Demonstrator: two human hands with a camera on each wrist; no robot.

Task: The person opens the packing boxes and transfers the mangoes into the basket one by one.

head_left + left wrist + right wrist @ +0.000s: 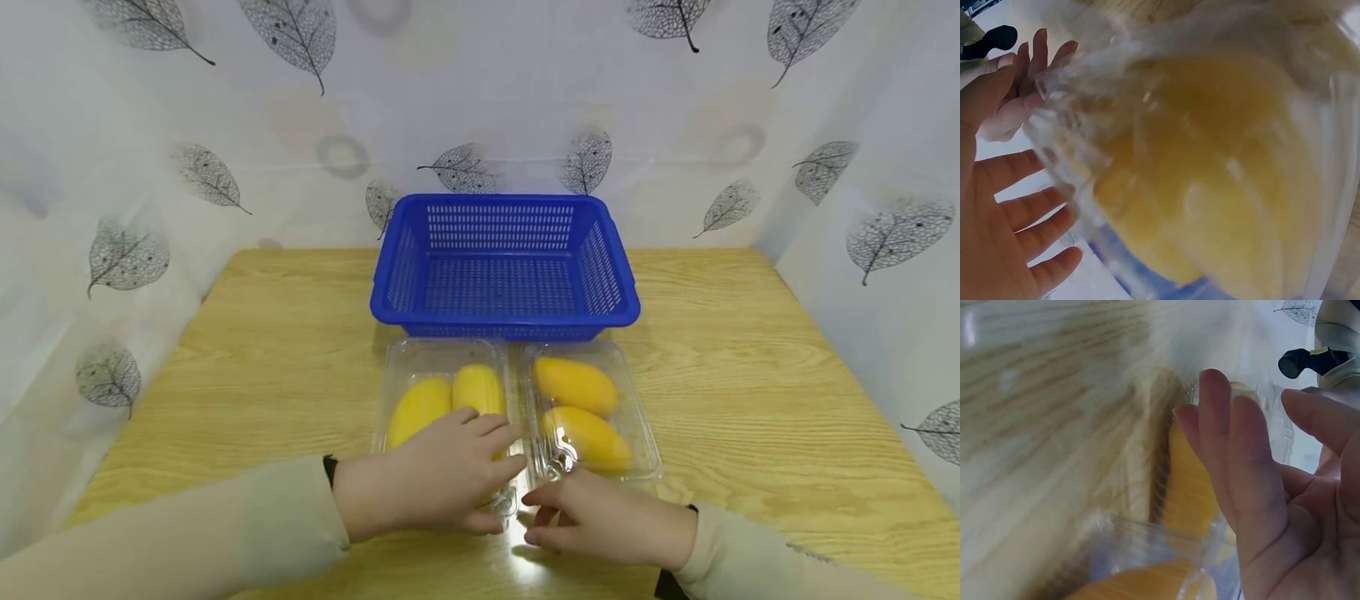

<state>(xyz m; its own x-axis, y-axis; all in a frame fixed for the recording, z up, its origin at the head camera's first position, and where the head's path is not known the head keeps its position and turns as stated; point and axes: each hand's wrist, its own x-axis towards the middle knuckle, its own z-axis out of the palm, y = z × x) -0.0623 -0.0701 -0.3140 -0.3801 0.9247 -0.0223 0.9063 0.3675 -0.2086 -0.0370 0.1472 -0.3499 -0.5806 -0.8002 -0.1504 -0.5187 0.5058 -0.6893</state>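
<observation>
Two clear plastic clamshell boxes lie side by side on the table. Inside the left box are two yellow mangoes; the right box contains two deeper orange-yellow mangoes. My left hand lies across the near right part of the left box, fingers extended, covering some of the fruit. In the left wrist view its fingertips are right at the plastic edge. By the near left corner of the right box, my right hand has loosely bent fingers with nothing between them.
A blue slotted plastic basket stands directly behind both boxes. Bare wood table extends to either side. A pale curtain printed with leaves hangs behind the table and along its sides.
</observation>
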